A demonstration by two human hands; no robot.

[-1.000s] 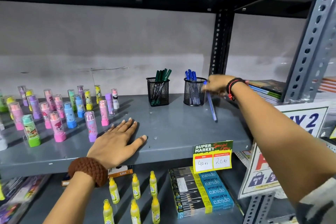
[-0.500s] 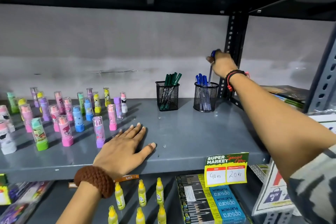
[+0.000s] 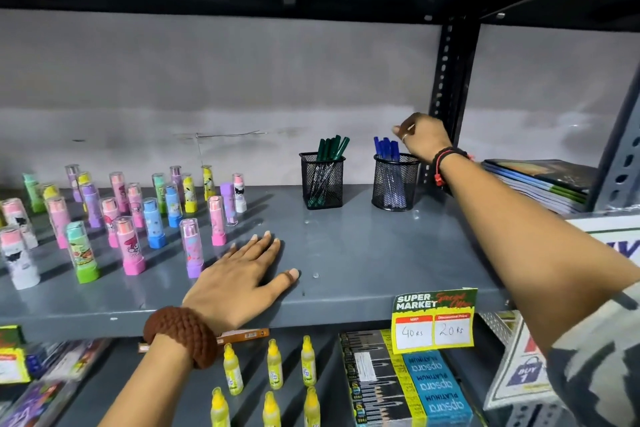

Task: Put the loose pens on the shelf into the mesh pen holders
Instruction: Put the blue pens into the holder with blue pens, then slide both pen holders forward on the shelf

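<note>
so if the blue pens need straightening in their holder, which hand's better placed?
Right. The right hand hovers directly over the blue pens in the right mesh holder. The left hand lies flat on the shelf, well short of both holders.

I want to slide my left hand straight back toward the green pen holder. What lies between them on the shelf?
In the head view the stretch from the left hand to the green pen holder is bare grey shelf; the colourful stick tubes stand off to its left.
</note>
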